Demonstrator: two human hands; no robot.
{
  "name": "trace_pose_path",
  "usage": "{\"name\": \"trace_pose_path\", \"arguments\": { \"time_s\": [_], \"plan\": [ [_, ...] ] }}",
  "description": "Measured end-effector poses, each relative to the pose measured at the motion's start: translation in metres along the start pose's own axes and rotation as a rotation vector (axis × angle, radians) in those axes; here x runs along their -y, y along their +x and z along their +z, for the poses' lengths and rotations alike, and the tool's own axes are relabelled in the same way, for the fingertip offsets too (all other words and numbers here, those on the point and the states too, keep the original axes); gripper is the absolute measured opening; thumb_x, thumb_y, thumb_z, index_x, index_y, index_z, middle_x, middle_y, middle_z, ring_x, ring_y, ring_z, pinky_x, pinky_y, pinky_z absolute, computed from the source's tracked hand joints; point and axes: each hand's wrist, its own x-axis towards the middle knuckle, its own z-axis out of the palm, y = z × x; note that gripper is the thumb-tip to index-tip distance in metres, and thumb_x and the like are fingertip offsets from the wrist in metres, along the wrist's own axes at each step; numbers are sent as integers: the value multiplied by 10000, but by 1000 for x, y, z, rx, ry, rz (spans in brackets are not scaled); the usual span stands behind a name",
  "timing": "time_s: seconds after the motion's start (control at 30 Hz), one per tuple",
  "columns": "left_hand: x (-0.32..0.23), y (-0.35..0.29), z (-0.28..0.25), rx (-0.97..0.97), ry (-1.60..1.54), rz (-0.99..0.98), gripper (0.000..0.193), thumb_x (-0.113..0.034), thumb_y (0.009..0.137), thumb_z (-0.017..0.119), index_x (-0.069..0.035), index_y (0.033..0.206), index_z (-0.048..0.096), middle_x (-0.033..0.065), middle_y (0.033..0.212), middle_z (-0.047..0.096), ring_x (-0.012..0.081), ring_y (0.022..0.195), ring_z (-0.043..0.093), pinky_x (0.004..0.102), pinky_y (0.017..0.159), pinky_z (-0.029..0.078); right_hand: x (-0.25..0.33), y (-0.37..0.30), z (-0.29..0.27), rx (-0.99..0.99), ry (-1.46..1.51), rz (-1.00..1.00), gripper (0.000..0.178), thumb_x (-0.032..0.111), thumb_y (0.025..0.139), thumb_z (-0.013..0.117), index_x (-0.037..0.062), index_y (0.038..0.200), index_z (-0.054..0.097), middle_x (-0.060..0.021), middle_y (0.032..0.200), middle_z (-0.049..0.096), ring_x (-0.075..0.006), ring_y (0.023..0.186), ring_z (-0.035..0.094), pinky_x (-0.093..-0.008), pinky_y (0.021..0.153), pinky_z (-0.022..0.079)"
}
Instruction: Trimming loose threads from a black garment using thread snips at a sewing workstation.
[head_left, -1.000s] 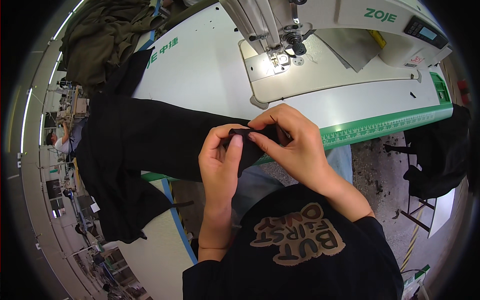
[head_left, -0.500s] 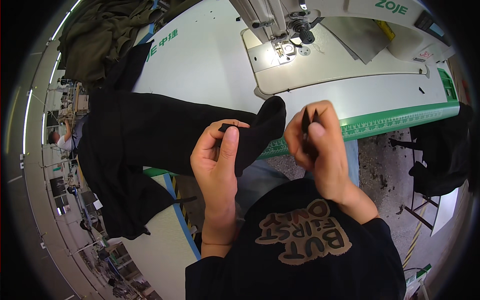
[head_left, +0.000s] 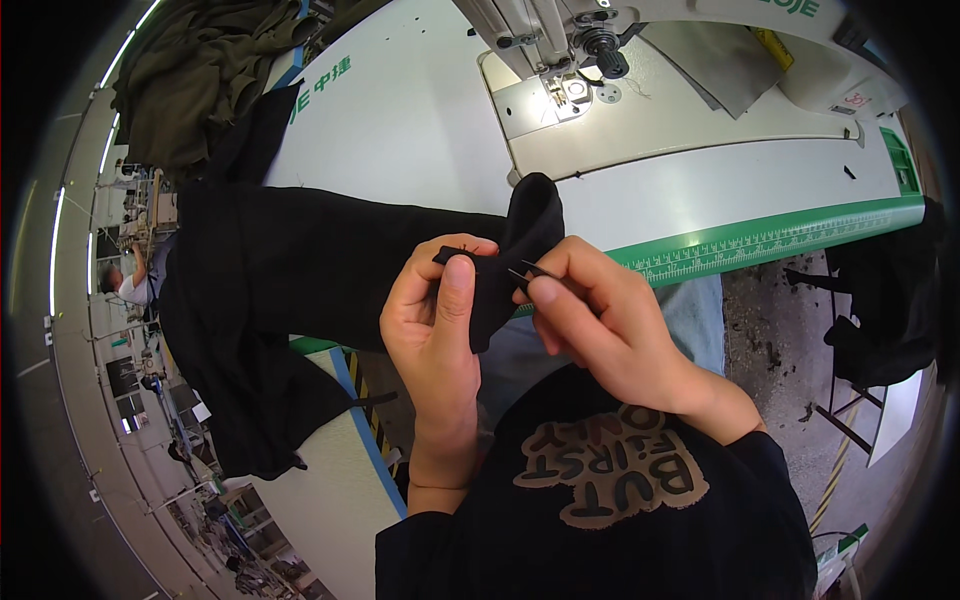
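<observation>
A black garment point(head_left: 330, 265) stretches from the left across the table's front edge, its near end folded up into a loop. My left hand point(head_left: 432, 325) pinches a fabric edge between thumb and forefinger, with short thread ends sticking up there. Just to the right, my right hand point(head_left: 625, 325) is closed around dark thread snips point(head_left: 521, 274). Their two pointed tips face left, a little apart, close to the fabric beside my left thumb. Most of the snips is hidden by my fingers.
A sewing machine point(head_left: 600, 50) stands on the white table point(head_left: 400, 130), which has a green ruler edge point(head_left: 760, 235). Olive cloth point(head_left: 190, 80) is heaped at the far left. Black fabric point(head_left: 885, 300) hangs at the right. A person point(head_left: 130, 285) sits far left.
My right hand has moved left toward the fabric, and the snips have turned from pointing up to pointing left. My left hand keeps its pinch with little movement.
</observation>
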Motion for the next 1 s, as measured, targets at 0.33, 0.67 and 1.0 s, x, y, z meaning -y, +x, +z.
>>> {"name": "trace_pose_path", "arguments": {
  "time_s": [0.33,0.67,1.0],
  "plan": [
    [20,-15,-14,159,1081,1042,153,-114,733,790,-157,867,729,17,1035,541,200,948,560,256,763,446,-16,24,-18,-13,89,204,179,158,925,597,46,787,586,35,563,494,-19,410,345,-195,386,226],
    [19,-61,-21,107,1277,1069,224,-84,753,754,-87,971,700,48,1000,565,212,876,577,255,696,425,-10,16,-14,-19,314,148,203,172,913,646,35,772,598,59,506,437,-8,381,303,-201,369,194],
    [14,-47,5,-57,294,151,173,-57,891,642,31,1033,596,99,909,677,98,672,614,209,576,468,-8,4,-5,-99,210,56,165,143,914,642,31,801,599,10,579,569,2,400,339,-187,369,215]
  ]
}}
